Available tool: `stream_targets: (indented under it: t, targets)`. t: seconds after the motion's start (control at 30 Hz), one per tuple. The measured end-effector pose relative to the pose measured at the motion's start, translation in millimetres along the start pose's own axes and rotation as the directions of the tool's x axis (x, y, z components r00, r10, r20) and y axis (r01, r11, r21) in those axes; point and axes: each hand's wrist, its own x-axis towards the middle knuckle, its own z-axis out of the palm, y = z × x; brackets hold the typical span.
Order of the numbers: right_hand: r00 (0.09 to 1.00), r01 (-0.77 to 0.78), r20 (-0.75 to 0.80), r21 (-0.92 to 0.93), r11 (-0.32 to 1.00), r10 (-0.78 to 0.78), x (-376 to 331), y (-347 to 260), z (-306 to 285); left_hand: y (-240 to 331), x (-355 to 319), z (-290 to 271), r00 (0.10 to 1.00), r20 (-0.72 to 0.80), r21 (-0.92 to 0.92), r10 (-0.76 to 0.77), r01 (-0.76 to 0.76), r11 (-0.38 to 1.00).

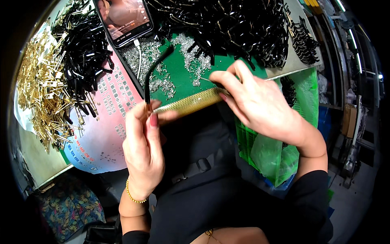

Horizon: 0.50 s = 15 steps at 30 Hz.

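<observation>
Pinched between thumb and finger of the left hand [144, 152] is a slim black temple arm [147, 86], caught close to its lower end. Most of its length stands clear of the grip, rising over the left part of the green mat [176, 72] and bending to the right at its hooked tip. Its lowest part shows brownish among the fingertips, partly hidden by them.

Closed around a gold, mesh-patterned rod [193, 101] is the right hand [260, 103], thumb and fingers wrapped on the rod's right end. The rest of it runs out leftward from that grip, along the near side of the mat, its left end coming up to the left fingertips and just beside the base of the temple; blur hides whether rod and temple touch.

Small silver pieces [191, 53] lie heaped on the mat. At the mat's far left rests a phone [124, 18] with a white cable [139, 57] plugged in. Beyond the mat spreads a large heap of black arms [227, 24]. Left of the mat come a printed pink-and-blue sheet [97, 142], a second black heap [81, 49] and, farther out, a pile of gold pieces [40, 81]. Right of the mat, lower down, is a green basket [243, 142].
</observation>
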Motion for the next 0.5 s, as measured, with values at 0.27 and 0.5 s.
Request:
stream_targets:
  t: [0.27,0.5]
  targets:
    - [0.996,-0.005,0.093,0.043,0.999,0.001,8.8,13.1,9.0,8.3,30.2,9.2,0.989,0.117,-0.154,-0.093,0.111,0.982]
    - [0.997,-0.052,0.063,0.091,0.994,0.047,10.7,14.8,17.3,-0.5,9.4,-1.9,0.997,0.024,-0.138,-0.069,0.072,0.988]
